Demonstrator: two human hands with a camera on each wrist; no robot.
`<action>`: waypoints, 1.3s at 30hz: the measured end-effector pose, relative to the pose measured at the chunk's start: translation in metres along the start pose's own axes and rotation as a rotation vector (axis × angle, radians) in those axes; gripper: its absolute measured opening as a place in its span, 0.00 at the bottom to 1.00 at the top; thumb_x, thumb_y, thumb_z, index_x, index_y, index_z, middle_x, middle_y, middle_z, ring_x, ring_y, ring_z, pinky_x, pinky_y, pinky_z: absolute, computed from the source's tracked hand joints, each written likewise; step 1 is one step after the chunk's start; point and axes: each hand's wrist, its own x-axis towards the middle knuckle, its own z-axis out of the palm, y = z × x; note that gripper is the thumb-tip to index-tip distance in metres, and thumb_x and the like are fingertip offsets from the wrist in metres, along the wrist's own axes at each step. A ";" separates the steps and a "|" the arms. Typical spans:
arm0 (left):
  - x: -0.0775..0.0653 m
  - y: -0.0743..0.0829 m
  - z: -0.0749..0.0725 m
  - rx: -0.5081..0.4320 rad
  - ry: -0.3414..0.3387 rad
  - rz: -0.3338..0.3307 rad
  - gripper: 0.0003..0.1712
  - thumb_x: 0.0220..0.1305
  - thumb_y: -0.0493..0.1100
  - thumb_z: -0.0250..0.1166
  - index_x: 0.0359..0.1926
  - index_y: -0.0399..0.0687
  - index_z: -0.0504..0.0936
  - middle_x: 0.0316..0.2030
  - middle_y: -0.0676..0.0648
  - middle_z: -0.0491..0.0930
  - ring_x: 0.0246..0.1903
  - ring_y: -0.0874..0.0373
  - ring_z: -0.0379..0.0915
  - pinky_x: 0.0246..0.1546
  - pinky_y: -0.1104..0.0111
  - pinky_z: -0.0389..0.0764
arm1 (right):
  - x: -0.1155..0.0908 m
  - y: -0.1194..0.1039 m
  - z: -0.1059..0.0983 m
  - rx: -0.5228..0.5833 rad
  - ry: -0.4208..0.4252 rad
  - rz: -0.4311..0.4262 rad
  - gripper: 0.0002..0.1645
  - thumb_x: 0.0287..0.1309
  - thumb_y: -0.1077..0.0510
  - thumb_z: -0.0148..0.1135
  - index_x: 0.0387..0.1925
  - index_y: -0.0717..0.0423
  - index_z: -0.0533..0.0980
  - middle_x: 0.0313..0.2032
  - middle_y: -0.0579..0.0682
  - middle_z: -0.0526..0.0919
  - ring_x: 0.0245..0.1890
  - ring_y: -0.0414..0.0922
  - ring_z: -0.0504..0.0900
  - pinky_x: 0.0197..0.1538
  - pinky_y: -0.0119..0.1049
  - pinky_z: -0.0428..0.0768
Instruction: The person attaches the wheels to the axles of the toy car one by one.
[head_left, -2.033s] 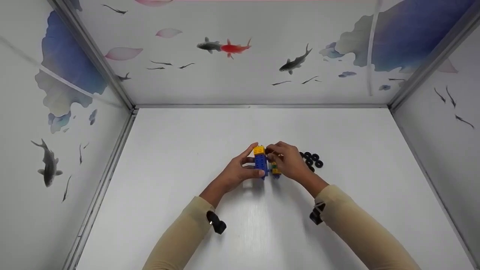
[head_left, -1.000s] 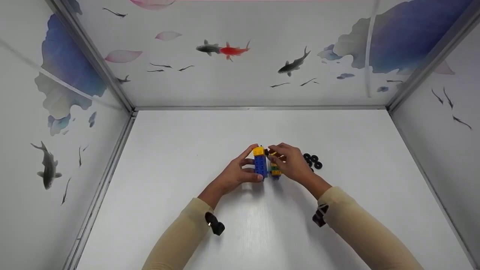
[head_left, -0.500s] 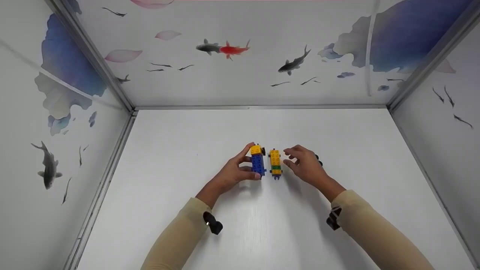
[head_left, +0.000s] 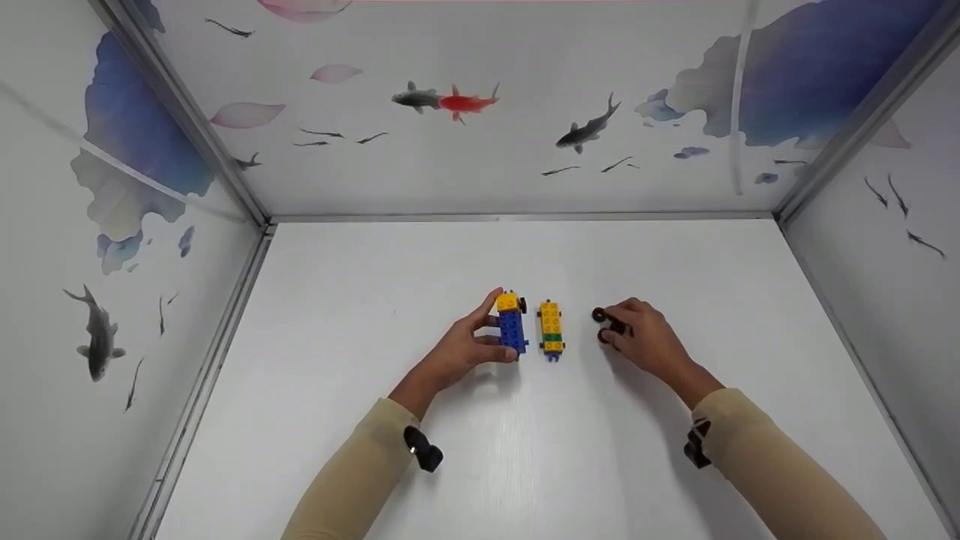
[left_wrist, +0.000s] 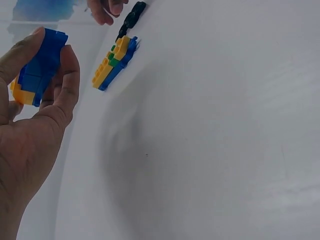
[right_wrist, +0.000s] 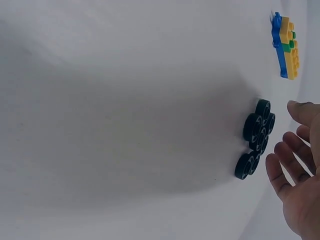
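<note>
My left hand (head_left: 461, 349) grips a toy brick vehicle (head_left: 511, 331), blue with a yellow brick at its far end. One black wheel (head_left: 523, 305) sits on its right side, and a bare blue axle end sticks out lower down. In the left wrist view, thumb and fingers hold the blue body (left_wrist: 42, 60) from both sides, above the table. Over a cluster of loose black toy wheels (head_left: 598, 315) hovers my right hand (head_left: 651, 341), covering part of them. The right wrist view shows its thumb and fingers (right_wrist: 277, 172) spread apart beside the wheels (right_wrist: 254, 127).
Between the hands lies a second brick vehicle (head_left: 551, 322), yellow and green on a blue base, without wheels. A white table (head_left: 480, 465) carries everything. White panels with painted fish (head_left: 469, 99) enclose its back and sides.
My right hand has let go of the wheel, now on the held vehicle, and moved right to the loose wheels. The left hand has shifted slightly left with the vehicle.
</note>
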 end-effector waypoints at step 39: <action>0.001 -0.006 -0.004 -0.023 0.021 -0.014 0.66 0.59 0.40 0.86 0.80 1.01 0.58 0.72 0.41 0.71 0.63 0.47 0.84 0.67 0.55 0.87 | -0.016 0.047 -0.011 0.012 0.051 -0.047 0.25 0.64 0.71 0.70 0.62 0.73 0.83 0.54 0.69 0.83 0.53 0.65 0.87 0.56 0.61 0.87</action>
